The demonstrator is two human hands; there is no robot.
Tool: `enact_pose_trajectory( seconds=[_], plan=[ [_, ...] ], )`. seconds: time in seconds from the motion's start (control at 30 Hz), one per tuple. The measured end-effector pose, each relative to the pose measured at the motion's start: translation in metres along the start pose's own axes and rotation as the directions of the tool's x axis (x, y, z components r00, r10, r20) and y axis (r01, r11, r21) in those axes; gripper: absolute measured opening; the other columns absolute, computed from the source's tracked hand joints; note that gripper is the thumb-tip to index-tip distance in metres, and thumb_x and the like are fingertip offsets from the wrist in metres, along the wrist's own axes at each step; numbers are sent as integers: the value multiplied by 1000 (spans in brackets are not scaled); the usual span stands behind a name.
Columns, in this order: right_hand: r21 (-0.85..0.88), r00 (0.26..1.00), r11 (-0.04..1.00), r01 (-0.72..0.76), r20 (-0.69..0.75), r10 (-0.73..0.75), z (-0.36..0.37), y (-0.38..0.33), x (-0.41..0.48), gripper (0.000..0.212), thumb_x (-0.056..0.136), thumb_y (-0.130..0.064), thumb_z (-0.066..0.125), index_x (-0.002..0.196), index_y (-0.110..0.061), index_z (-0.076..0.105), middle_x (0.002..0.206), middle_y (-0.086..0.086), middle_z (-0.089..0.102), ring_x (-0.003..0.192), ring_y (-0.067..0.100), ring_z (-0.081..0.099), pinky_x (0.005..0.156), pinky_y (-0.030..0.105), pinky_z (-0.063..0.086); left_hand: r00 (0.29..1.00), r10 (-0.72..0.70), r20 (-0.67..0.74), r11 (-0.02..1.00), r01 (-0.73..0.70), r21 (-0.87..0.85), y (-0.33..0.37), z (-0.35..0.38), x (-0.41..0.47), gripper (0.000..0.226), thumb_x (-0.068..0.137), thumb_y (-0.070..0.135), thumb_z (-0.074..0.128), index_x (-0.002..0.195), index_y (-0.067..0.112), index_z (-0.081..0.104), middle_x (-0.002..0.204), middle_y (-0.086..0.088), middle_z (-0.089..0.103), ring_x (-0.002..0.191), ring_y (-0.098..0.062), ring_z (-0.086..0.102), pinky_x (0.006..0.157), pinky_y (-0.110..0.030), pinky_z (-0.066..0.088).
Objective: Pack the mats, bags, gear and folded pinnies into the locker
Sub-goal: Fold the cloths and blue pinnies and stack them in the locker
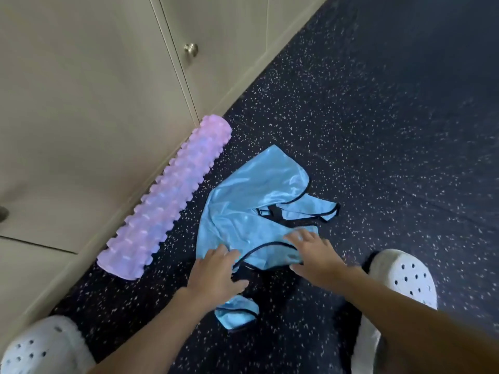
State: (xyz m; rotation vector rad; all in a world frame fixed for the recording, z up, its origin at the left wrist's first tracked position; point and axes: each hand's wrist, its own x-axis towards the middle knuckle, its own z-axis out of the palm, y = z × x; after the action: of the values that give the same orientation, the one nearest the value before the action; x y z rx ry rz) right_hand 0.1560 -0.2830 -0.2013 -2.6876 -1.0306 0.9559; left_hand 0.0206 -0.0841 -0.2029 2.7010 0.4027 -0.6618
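Observation:
A light blue pinnie point(253, 201) with black trim lies crumpled on the dark speckled floor. My left hand point(216, 271) rests on its near left edge, fingers spread and curled over the trim. My right hand point(313, 252) lies on its near right edge, fingers spread flat on the cloth. A loose blue corner of the pinnie point(237, 311) pokes out below my left wrist. A pink knobbed foam roller point(167, 198) lies to the left, along the foot of the beige locker point(81, 103), whose doors are closed.
A round metal knob point(191, 49) sits on one locker door. My white perforated clogs stand at the bottom left point(40, 349) and at the right point(402, 276). Dark speckled rubber floor point(378, 103) stretches to the upper right.

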Motion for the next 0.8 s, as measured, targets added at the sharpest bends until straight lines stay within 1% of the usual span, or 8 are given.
enact_pose_trajectory(
  seconds=[0.13, 0.2, 0.27, 0.33, 0.43, 0.53, 0.67, 0.8],
  plan=[
    [-18, 996, 996, -86, -32, 85, 22, 15, -2, 65, 92, 3, 49, 148, -22, 28, 150, 8, 22, 134, 29, 31, 106, 40, 39, 1000, -10, 25, 999, 9, 49, -1, 24, -15, 79, 81, 66, 63, 146, 33, 34, 151, 8, 26, 140, -18, 26, 115, -37, 29],
    [55, 988, 990, -132, -75, 136, 25, 18, -4, 35, 90, 9, 43, 117, -14, 49, 119, 9, 45, 110, 27, 47, 82, 31, 45, 1000, -14, 13, 999, 13, 43, -1, 30, -20, 77, 84, 66, 61, 148, 33, 34, 156, 7, 20, 144, -18, 21, 117, -38, 25],
    [53, 984, 989, -141, -98, 146, 23, 18, -10, 25, 88, 9, 39, 76, -13, 40, 88, 5, 47, 85, 25, 48, 62, 32, 35, 1000, -17, -10, 999, 17, 31, 0, 30, -24, 73, 85, 65, 61, 146, 34, 37, 155, 8, 22, 143, -17, 23, 116, -38, 24],
    [103, 979, 987, -127, -145, 141, 19, 18, -15, 30, 87, 5, 41, 66, -14, 31, 78, 5, 44, 73, 23, 42, 54, 30, 28, 1000, -14, -7, 999, 14, 30, 1, 31, -28, 72, 83, 69, 59, 144, 35, 39, 154, 9, 22, 142, -16, 23, 116, -39, 24],
    [211, 969, 976, -57, -224, 105, 2, 12, -25, 23, 89, -2, 44, 68, -11, 45, 78, 4, 48, 71, 25, 48, 58, 35, 38, 998, 13, 54, 997, -17, 70, 2, 35, -40, 76, 73, 80, 53, 137, 39, 46, 153, 9, 22, 144, -15, 19, 115, -45, 23],
    [241, 960, 970, -3, -269, 70, -26, 2, -37, 17, 94, -9, 48, 80, -10, 58, 80, 5, 58, 73, 25, 56, 67, 42, 47, 995, 95, 6, 981, -95, 168, 5, 38, -56, 41, 85, 63, 57, 115, 35, 63, 134, 11, 41, 132, -13, 34, 106, -42, 24],
    [263, 938, 964, 25, -340, 68, -67, -16, -57, 17, 94, -13, 50, 89, -10, 66, 82, 5, 67, 74, 24, 61, 68, 39, 50, 988, 90, -125, 995, -93, -17, 15, 14, -68, 19, 97, 43, 57, 94, 26, 65, 95, 12, 62, 91, -11, 56, 98, -32, 33],
    [283, 894, 953, 112, -447, 27, -114, -46, -82, 19, 95, -10, 52, 88, -7, 68, 81, 2, 67, 76, 22, 61, 66, 33, 49, 962, 74, -265, 973, -127, -193, 20, -54, -80, 19, 94, 43, 64, 86, 26, 62, 73, 8, 62, 74, -20, 59, 69, -34, 41]
  ],
)
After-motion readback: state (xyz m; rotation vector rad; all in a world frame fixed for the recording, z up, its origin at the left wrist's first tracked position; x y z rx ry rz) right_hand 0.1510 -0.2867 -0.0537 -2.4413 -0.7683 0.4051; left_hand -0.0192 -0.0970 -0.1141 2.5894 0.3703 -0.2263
